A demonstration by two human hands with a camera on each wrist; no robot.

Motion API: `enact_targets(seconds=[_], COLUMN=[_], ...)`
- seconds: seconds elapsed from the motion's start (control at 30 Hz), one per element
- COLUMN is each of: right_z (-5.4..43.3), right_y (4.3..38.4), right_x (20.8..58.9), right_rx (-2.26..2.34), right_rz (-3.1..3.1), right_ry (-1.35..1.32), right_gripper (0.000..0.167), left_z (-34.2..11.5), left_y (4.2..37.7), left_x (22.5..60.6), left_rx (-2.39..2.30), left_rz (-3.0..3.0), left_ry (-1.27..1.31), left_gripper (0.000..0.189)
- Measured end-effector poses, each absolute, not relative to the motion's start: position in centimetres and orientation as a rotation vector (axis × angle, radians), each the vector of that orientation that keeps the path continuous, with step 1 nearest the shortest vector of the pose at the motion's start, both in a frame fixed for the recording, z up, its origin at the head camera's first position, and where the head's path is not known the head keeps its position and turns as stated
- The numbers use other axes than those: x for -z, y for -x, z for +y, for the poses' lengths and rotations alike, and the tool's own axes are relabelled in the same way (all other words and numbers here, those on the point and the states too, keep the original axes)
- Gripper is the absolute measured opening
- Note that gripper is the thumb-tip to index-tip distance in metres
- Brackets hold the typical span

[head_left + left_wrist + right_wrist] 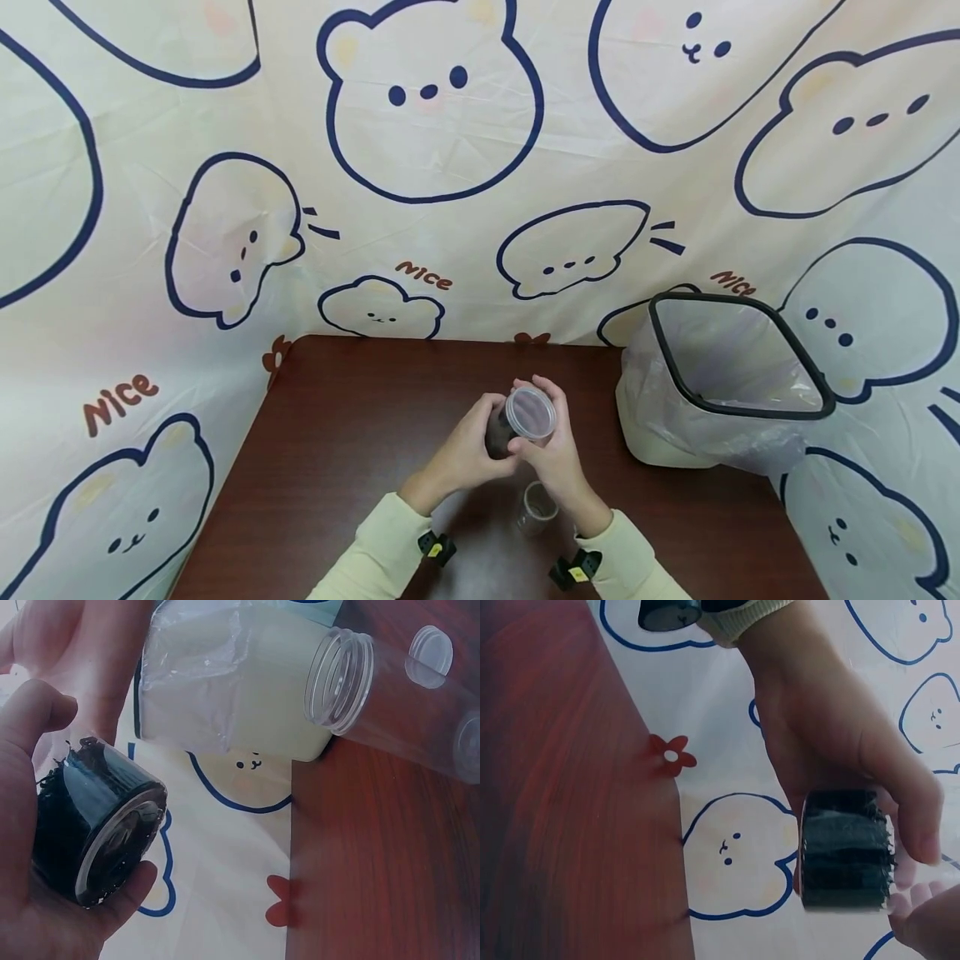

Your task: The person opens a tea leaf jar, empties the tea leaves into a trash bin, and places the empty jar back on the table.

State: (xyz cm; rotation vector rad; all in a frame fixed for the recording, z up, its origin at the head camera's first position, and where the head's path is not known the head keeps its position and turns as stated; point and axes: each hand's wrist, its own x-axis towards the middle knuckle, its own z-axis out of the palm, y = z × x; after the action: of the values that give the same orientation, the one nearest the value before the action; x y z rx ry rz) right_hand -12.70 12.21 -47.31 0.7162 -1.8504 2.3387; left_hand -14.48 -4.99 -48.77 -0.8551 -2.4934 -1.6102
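Observation:
In the head view, my left hand (468,446) grips the body of a clear plastic jar (498,433) with black contents. My right hand (557,458) holds the jar's clear lid (531,412), thumb in front and fingers behind. The jar is raised above the table and tilted. In the left wrist view, the base of the jar (101,832) shows between the left thumb and fingers. The right wrist view shows the dark band of contents in the jar (847,851), with the right fingertips at its lid end. A second clear jar (537,507), uncapped, stands below the hands.
A loose clear lid (429,656) shows beside the uncapped jar. A cream bin (660,437) lined with a clear bag stands at the right on the brown table (360,408). Printed cloth (450,242) hangs around the table's back and sides.

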Motion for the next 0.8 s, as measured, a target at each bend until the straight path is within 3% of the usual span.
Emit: enact_targets(seconds=[0.3,0.8], right_z=[12.25,12.81], right_y=[12.40,12.35], right_x=[47.10,47.00], right_rx=[-2.358,-2.439], right_rz=[-1.872,-1.837], right_ry=[-0.619,-0.616], right_gripper=[0.073,0.073], left_z=[-4.95,-4.86], left_y=[14.44,14.47], left_x=[49.05,48.62], left_rx=[1.656,1.673], left_rz=[-2.503,-2.522], left_ry=[0.841,0.850], left_gripper=[0.070,0.070])
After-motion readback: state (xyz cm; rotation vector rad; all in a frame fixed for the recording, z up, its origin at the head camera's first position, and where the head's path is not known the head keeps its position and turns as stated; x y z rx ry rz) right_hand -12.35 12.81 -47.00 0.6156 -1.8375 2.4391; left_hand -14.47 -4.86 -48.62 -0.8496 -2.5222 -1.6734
